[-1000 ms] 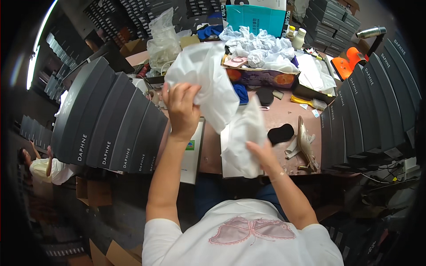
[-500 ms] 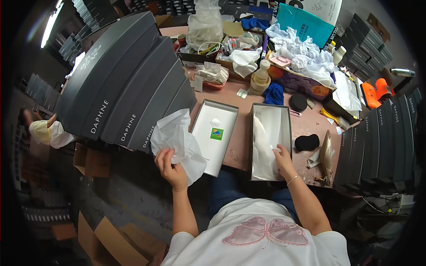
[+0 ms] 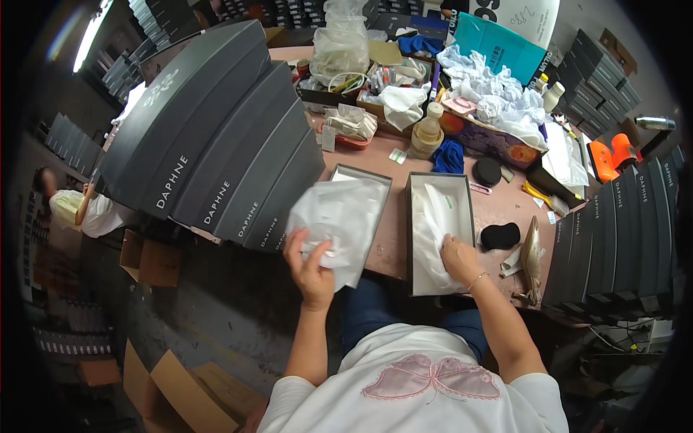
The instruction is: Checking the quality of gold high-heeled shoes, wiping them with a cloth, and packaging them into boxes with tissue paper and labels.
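Note:
My left hand (image 3: 312, 274) grips a crumpled sheet of white tissue paper (image 3: 339, 213) with bent fingers. The sheet hangs over a shallow box lid (image 3: 355, 173) with a white inside and covers most of it. To the right lies an open dark shoebox (image 3: 471, 216) with a pale inside. My right hand (image 3: 460, 260) reaches into it, its fingers closed on white tissue paper (image 3: 432, 231) along the left side. The fingertips are partly hidden. Beside the box are a black oval pad (image 3: 500, 235) and a gold shoe (image 3: 531, 260).
Dark shoeboxes stand stacked at left (image 3: 209, 144) and right (image 3: 621, 238). Behind the lid are a red tray (image 3: 354, 143), a bottle (image 3: 427, 133), a blue cloth (image 3: 448, 156) and a carton of crumpled paper (image 3: 491, 137). Open cardboard boxes (image 3: 184, 390) sit on the floor.
My left hand has moved right, bringing the tissue sheet over the lid and hiding its inside. Inside the shoebox, my right hand has closed on the paper and pulled it into folds.

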